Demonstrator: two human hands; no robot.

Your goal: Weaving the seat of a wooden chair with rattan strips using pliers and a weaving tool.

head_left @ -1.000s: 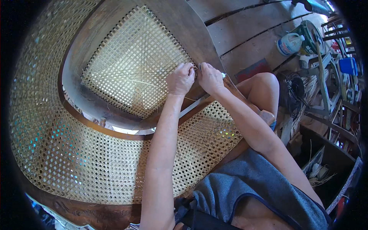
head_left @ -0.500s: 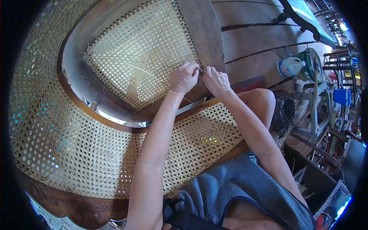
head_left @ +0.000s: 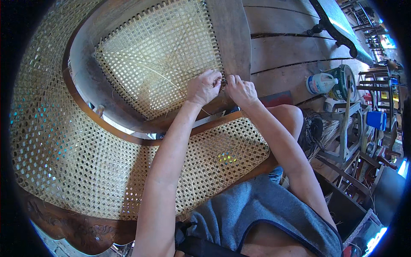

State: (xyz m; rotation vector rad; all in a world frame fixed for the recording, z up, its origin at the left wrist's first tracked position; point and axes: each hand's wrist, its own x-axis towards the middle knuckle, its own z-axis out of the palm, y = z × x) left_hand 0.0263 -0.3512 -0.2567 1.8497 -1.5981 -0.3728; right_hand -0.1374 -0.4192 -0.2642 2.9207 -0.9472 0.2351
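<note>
A woven cane panel [head_left: 158, 55] fills a dark wooden frame [head_left: 233, 38], its edge strands looped through a row of holes. At the panel's near right corner, my left hand [head_left: 204, 88] is closed in a pinch over the woven edge. Close beside it, knuckles up, my right hand [head_left: 240, 91] is closed against the wooden rim. Something small and dark shows between the fingertips; what each hand grips is too hidden to name. A loose pale cane strand [head_left: 162, 75] curves across the panel toward my left hand.
Beneath the frame lies a larger caned seat or back [head_left: 102, 171] with a carved wooden edge [head_left: 81, 231]. To the right stand a white jug [head_left: 321, 83], a dark green bucket [head_left: 344, 83], a blue container [head_left: 376, 120] and wooden furniture parts. A dark bench [head_left: 338, 30] is farther off.
The view has shifted slightly. Both hands stay pinched at the same corner of the panel, with only a small change in the fingers.
</note>
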